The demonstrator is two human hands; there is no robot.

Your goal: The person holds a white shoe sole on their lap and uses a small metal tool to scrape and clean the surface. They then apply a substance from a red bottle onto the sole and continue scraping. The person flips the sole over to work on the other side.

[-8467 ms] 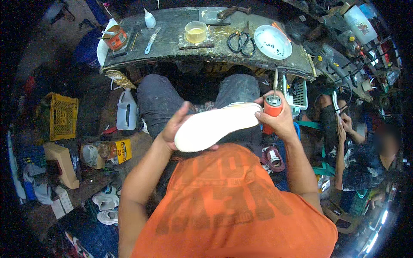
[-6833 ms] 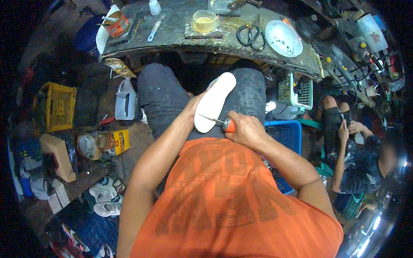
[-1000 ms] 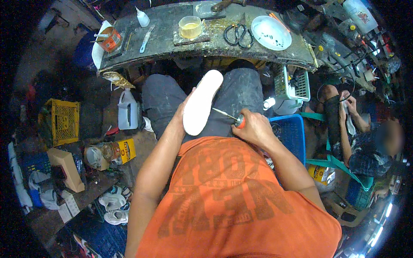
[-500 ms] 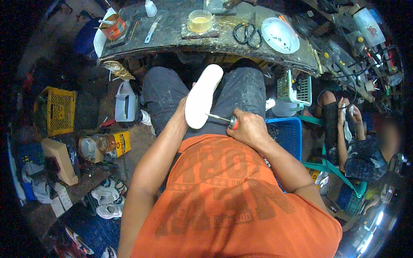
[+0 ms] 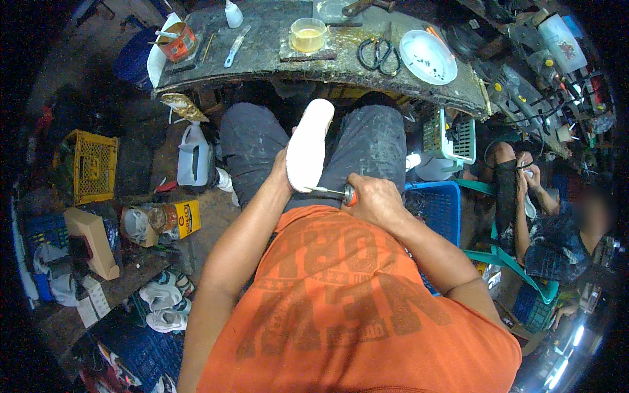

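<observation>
A white shoe [image 5: 308, 149], its pale sole facing up, is held over my lap with the toe pointing away from me. My left hand [image 5: 280, 173] grips it from the left and beneath, the fingers mostly hidden by the shoe. Closed around the red-and-dark handle of an awl [image 5: 349, 194] is my right hand [image 5: 379, 199]. The awl's thin metal shaft points left, its tip at the heel edge of the sole. Whether the tip has pierced the sole, I cannot tell.
Ahead stands a workbench [image 5: 262, 65] bearing scissors [image 5: 379, 56], a white bowl [image 5: 428, 57], a cup of yellowish liquid [image 5: 308, 35] and a knife [image 5: 237, 47]. A blue crate [image 5: 440, 208] sits by my right leg. At the right, another person [image 5: 557, 239] handles a light-coloured piece.
The shoe has turned slightly more upright, and the awl's tip has shifted from the sole's right side down to the heel edge. The other person's hands have come closer together.
</observation>
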